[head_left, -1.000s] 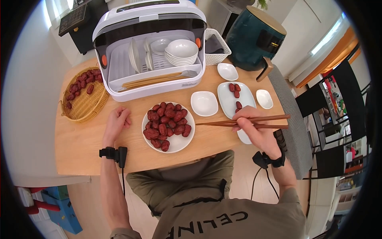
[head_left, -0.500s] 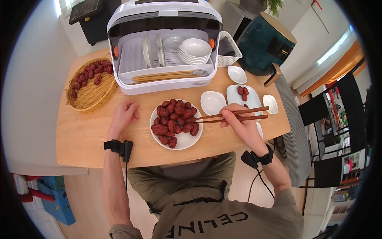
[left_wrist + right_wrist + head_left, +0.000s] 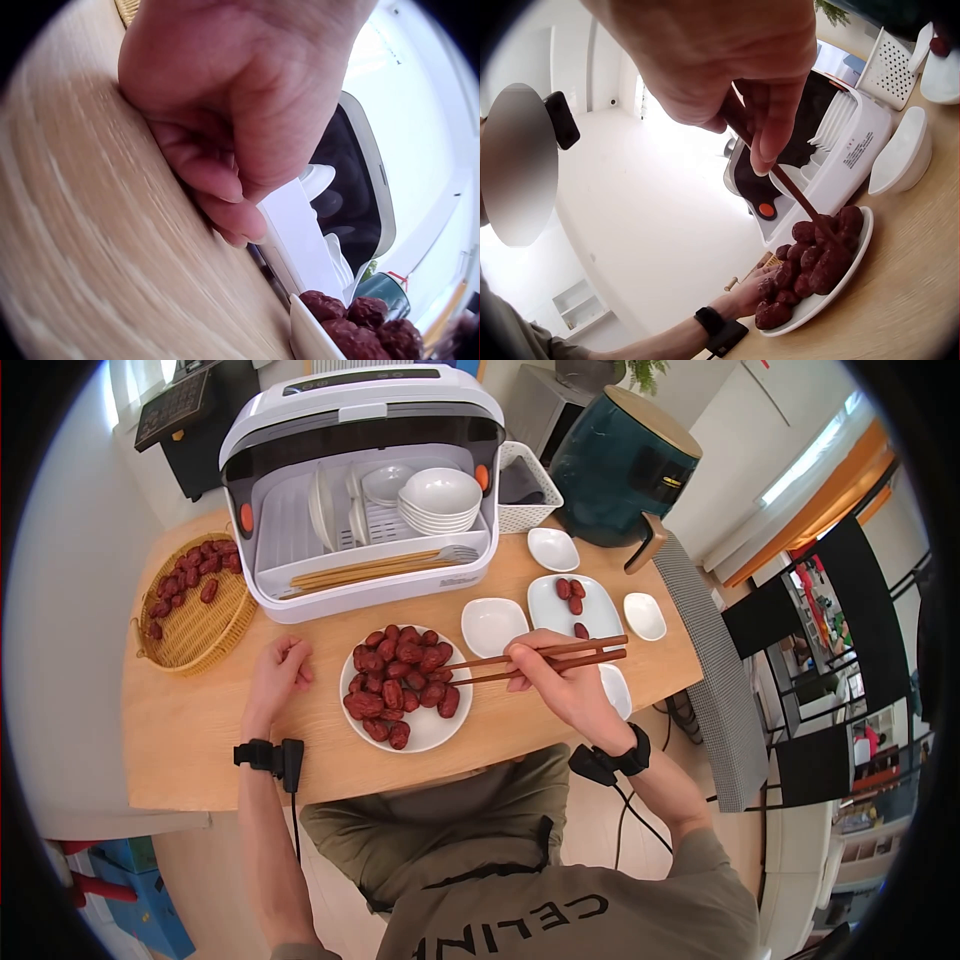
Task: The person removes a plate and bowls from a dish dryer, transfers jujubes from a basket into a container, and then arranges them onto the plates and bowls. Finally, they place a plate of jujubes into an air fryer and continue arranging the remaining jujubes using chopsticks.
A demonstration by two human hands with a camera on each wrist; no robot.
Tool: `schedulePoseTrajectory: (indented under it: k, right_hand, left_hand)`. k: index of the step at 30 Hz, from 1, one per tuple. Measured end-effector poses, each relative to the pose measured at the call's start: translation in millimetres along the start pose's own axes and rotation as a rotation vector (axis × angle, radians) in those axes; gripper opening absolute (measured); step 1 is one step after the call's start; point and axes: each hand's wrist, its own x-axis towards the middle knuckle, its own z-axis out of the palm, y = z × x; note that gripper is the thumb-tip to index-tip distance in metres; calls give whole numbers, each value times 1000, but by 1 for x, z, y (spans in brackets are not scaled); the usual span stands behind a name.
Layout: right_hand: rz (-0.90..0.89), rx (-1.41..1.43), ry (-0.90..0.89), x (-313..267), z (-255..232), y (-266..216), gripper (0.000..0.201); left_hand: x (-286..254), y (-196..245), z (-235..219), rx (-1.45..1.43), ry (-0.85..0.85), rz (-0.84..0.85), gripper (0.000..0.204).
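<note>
My right hand [image 3: 565,680] pinches a pair of brown chopsticks [image 3: 585,650], their tips at the right side of the red dates [image 3: 385,690] heaped on a round white plate [image 3: 435,732]. In the right wrist view the chopsticks [image 3: 799,196] reach down among the dates [image 3: 810,262]; whether they grip one is hard to tell. Left of the plate, my left hand [image 3: 278,675] rests on the table, fingers loosely curled and holding nothing, as the left wrist view also shows of that hand [image 3: 225,112]. Several dates [image 3: 571,592] lie on a white rectangular plate [image 3: 600,618].
Behind stands an open white dish cabinet [image 3: 370,585] with bowls. A wicker basket [image 3: 200,640] of dates is at the left. Small white dishes [image 3: 493,627] stand around the rectangular plate, with a perforated basket [image 3: 530,515] and a green air fryer [image 3: 620,470] behind.
My right hand has moved left from the rectangular plate, bringing the chopsticks to the heaped dates. The head view has shifted; my left hand stays beside the round plate.
</note>
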Motion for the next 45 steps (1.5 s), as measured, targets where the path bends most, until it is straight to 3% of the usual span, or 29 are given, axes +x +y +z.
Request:
schedulePoseTrajectory:
  k: [16,25,33,36,38,42,45]
  right_hand:
    - [-6,-107,-41,0,-2,-3,21]
    - [80,-96,-38,5,-2,-5,22]
    - [44,14,65,-10,-13,-8,18]
    - [-12,56,108,-16,-30,-14,16]
    - [-51,32,252,-15,-50,-22,16]
    - [-157,-150,461,-2,-112,-28,23]
    - [-122,-230,537,5,-156,-10,24]
  left_hand:
    - [-2,5,1,36,17,-9,24]
    - [-3,5,2,24,4,-8,23]
    - [-2,3,1,11,1,-16,23]
    - [-2,6,2,4,5,-14,23]
    - [-3,5,2,25,12,-11,22]
    - [-4,6,2,-4,-7,-4,22]
    - [-1,4,2,35,4,-7,22]
